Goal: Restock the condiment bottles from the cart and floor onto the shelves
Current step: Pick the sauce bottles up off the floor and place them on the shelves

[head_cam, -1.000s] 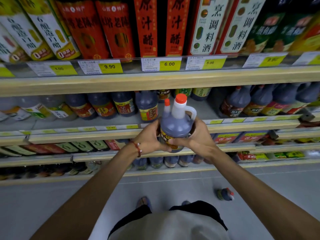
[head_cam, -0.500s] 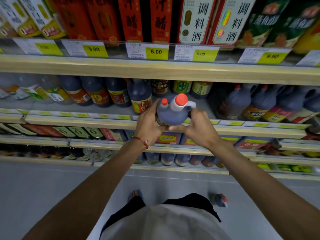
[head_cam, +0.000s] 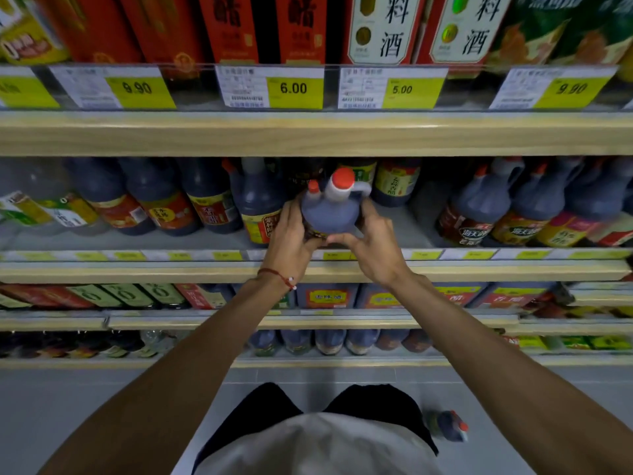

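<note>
Both hands, left hand and right hand, grasp one dark bottle over the front edge of the middle shelf. Placing is in hand; next, push it into the gap beside the row. Another bottle lies on the floor.

Price tags: yellow-and-white cards behind a clear strip, reading 9.90, 6.00, 5.00, 9.90.
Floor: pale grey tiles.
Bracelet: red cord with white beads, around a wrist.
Clothing: white shirt above dark trousers.
</note>
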{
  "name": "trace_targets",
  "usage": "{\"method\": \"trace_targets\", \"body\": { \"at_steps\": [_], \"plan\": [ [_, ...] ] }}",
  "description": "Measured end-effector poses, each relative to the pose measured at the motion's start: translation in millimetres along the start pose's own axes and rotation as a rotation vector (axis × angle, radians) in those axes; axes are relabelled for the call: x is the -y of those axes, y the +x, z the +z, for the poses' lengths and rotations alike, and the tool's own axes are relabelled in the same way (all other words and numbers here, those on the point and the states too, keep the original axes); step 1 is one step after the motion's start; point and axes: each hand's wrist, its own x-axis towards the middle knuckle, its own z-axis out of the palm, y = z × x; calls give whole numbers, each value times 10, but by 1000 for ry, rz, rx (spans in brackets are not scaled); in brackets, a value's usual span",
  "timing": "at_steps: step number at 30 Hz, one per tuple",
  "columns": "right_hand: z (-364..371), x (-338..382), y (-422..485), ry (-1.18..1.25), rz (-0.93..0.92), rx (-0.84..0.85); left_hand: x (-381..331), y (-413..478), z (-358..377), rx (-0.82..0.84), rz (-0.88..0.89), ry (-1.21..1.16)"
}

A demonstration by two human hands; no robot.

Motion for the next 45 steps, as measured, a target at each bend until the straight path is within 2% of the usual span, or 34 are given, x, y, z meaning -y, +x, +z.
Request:
{"method": "trace_targets", "body": {
  "at_steps": [7, 14, 17, 19, 21, 24, 26, 29, 32, 36, 41, 45],
  "plan": [
    [200, -80, 95, 103, 10, -86, 263, 91, 113, 20, -56, -187],
    [264, -15, 51, 66, 55, -107, 255, 47, 120, -31, -58, -94],
    [304, 2, -93, 73, 121, -190, 227, -82, 61, -28, -67, -114],
    [354, 69, -229, 3, 151, -279, 165, -228, -20, -69, -98, -171],
    [423, 147, -319, -27, 133, -295, 124, -359, -132, -156, -116, -179],
    [538, 295, -345, -36, 86, -192, 143, -454, -328, -328, -150, -175],
    [610, 404, -304, -48, 72, -107, 176, -434, -451, -369, -198, -205],
    [742, 498, -225, -117, 80, 31, 265, -399, -559, -345, -253, -213],
    [932, 492, -140, -241, 47, 90, 396, -359, -608, -316, -223, -159],
    [1160, 438, -13, -209, 80, 18, 540, -254, -704, -262, -241, -207],
    [1322, 376, 27, -101, 116, -135, 751, -167, -838, -103, -244, -275],
    [1444, 402, 78, -90, 136, -212, 778, -142, -848, -159, -252, -346]
  ]
}}
